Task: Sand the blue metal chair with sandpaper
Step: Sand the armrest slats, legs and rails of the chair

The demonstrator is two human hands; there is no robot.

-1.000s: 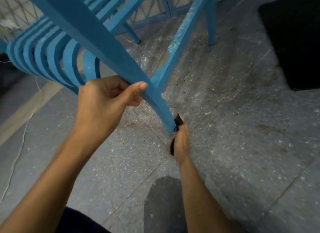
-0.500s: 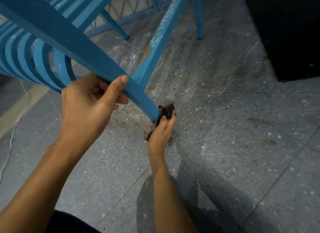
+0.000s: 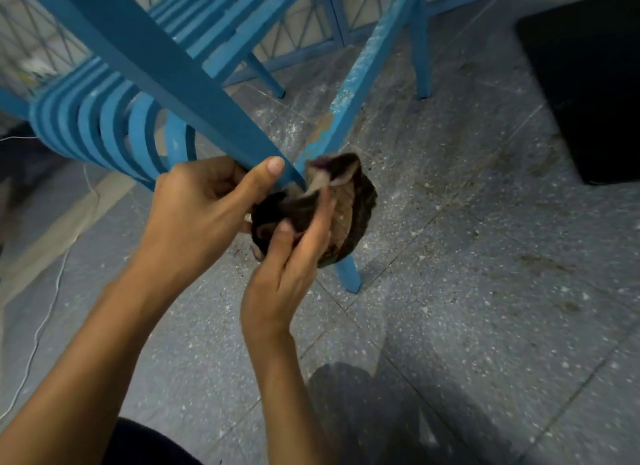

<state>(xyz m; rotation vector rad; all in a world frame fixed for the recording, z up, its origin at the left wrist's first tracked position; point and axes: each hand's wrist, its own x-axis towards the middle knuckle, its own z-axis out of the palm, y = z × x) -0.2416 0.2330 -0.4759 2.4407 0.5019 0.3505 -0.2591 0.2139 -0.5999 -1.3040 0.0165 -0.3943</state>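
Left hand (image 3: 197, 208) clamped on tilted chair (image 3: 145, 62) leg; right hand (image 3: 291, 256) fingers curled around crumpled sandpaper (image 3: 346, 208) beside it. Risk: loose sheet slipping, chair twisting.

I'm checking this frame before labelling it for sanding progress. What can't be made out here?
- Worn brown sandpaper sheet: motion-blurred in the head view, grit side unclear.
- Blue metal chair leg: the stretch behind the sandpaper is hidden, so contact can't be told.
- Left hand: fingertips hidden behind the chair rail.
- Right hand: fingertips blurred against the sheet.
- Black mat: cut off by the right edge.
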